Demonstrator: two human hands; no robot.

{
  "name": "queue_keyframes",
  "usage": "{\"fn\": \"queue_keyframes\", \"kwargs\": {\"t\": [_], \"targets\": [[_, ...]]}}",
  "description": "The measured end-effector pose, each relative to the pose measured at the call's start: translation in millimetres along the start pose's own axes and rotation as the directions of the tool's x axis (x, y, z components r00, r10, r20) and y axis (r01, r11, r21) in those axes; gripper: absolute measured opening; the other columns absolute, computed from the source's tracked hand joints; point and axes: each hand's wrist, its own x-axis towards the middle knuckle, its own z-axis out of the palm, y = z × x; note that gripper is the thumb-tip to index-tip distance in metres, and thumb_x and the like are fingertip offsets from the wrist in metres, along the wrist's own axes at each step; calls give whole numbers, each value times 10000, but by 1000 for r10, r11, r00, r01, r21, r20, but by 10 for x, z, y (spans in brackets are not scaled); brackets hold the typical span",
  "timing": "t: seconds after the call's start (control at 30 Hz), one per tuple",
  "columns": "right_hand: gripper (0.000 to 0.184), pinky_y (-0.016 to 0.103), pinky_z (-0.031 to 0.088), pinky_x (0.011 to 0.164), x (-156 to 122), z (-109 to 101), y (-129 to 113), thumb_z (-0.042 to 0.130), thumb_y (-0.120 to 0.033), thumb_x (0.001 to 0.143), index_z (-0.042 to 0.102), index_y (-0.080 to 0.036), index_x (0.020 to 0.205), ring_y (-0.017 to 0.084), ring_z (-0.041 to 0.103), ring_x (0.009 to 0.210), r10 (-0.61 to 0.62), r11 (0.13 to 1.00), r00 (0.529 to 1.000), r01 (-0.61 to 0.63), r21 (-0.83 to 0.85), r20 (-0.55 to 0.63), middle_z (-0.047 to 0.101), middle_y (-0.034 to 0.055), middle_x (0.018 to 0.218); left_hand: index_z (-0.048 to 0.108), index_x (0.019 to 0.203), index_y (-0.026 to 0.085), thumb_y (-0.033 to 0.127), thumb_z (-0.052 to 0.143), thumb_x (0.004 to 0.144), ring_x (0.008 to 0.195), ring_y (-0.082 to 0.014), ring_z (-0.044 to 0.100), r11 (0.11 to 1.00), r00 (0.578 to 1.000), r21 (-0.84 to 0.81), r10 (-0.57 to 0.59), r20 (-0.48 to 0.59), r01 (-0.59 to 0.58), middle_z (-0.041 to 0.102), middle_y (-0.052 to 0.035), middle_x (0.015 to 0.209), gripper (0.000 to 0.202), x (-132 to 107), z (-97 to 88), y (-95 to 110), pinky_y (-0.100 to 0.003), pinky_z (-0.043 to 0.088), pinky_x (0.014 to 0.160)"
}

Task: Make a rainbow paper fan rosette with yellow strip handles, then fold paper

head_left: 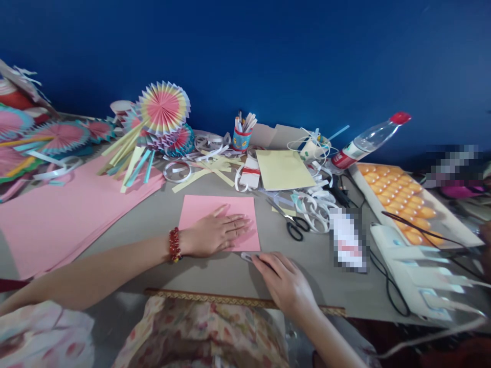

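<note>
My left hand [215,232] lies flat with fingers stretched out on a small pink paper sheet [203,207] on the grey table [161,225]. A red bead bracelet [175,245] circles that wrist. Just below the sheet's lower right corner, my right hand [286,281] rests on the table with its fingers curled over a small white and grey object [246,256]; what the object is I cannot make out. Black-handled scissors [291,222] lie to the right of the pink sheet.
A stack of large pink sheets [57,220] covers the left. Folded paper fans [163,110], paper strips, a cup of pens [241,135], a yellow sheet [284,169], a tilted plastic bottle [368,139], an orange egg-like tray [402,197] and cables lie along the back and right.
</note>
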Motion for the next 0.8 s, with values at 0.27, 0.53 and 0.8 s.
{"fn": "queue_keyframes", "kwargs": {"t": [0.27,0.53,0.8], "targets": [[353,318,509,786,39,6,-39,463,-70,898,658,-153,1181,213,622,900,-14,1000,1000,14,19,-8,691,107,1006,195,1552,258,367,278,1042,1471,-195,268,1000,1000,-8,-7,16,7,312,-56,1584,528,9,-17,13,-502,34,1214],[373,309,516,786,61,-14,-43,418,-67,917,663,-162,1182,202,622,891,-10,1000,1000,10,16,-3,692,105,1005,199,1551,219,378,265,1046,1477,-194,253,999,999,-28,-17,33,18,297,-66,1588,533,11,-16,17,-498,15,1217],[351,306,504,801,127,38,-89,417,-76,938,666,-164,1168,199,623,903,-29,999,999,30,30,-27,701,93,996,173,1556,227,383,275,1045,1476,-186,254,998,1000,-52,-24,18,25,293,-52,1588,544,13,9,9,-472,59,1221]]}}
